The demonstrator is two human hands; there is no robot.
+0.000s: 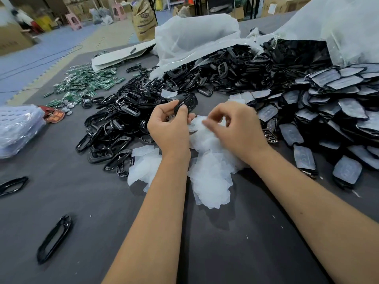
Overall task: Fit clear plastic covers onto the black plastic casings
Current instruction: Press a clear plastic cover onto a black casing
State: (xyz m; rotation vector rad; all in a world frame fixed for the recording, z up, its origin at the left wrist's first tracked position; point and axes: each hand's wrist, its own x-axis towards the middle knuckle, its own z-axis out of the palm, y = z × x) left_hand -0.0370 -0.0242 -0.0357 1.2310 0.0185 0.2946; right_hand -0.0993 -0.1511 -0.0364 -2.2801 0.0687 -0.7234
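My left hand [170, 126] grips a black plastic casing [187, 103], held up over the grey table [82, 212]. My right hand [233, 126] pinches a thin clear cover [200, 121] at the top of a heap of clear covers [207, 171] that lies between my forearms. The two hands are close together, the casing just left of the pinched cover. A large pile of empty black casings [123, 124] spreads to the left and behind. To the right lies a stack of casings with covers on them [338, 119].
Green circuit boards [86, 85] are scattered at the far left. White plastic bags [194, 39] spill black parts at the back. Two loose black frames [54, 238] lie near the front left. A clear bag [18, 128] sits at the left edge.
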